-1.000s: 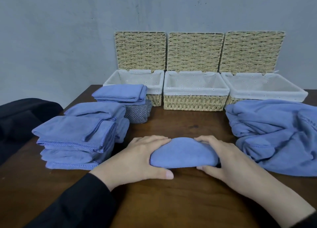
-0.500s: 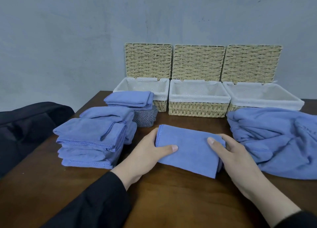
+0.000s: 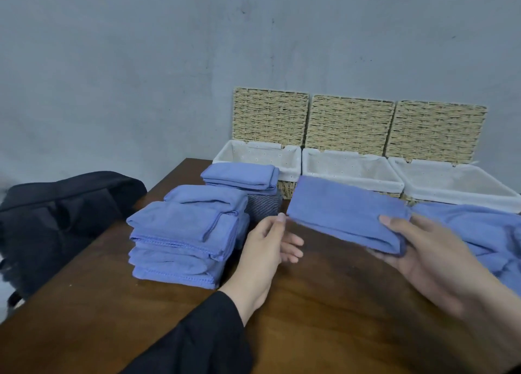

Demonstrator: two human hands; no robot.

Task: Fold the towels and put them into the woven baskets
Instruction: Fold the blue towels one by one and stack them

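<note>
step: I judge the folding of this one done, and it goes to a basket or a stack next
folded towel [image 3: 346, 210]: lifted off the table [image 3: 324, 311], in front of the middle basket [image 3: 352, 166]
right hand [image 3: 423, 249]: I grip the towel's right end, thumb on top, fingers under
left hand [image 3: 267, 244]: loose and holding nothing, fingertips just beside the towel's left corner
next move: carry it forward over a white-lined rim and lay it in flat, keeping the layers together
waiting: unfolded heap [image 3: 479, 232] on my right, folded stacks [image 3: 183, 232] on my left

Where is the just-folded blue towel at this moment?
The folded blue towel is held off the wooden table by the right hand, centre-right in the head view, before the middle woven basket.
</note>
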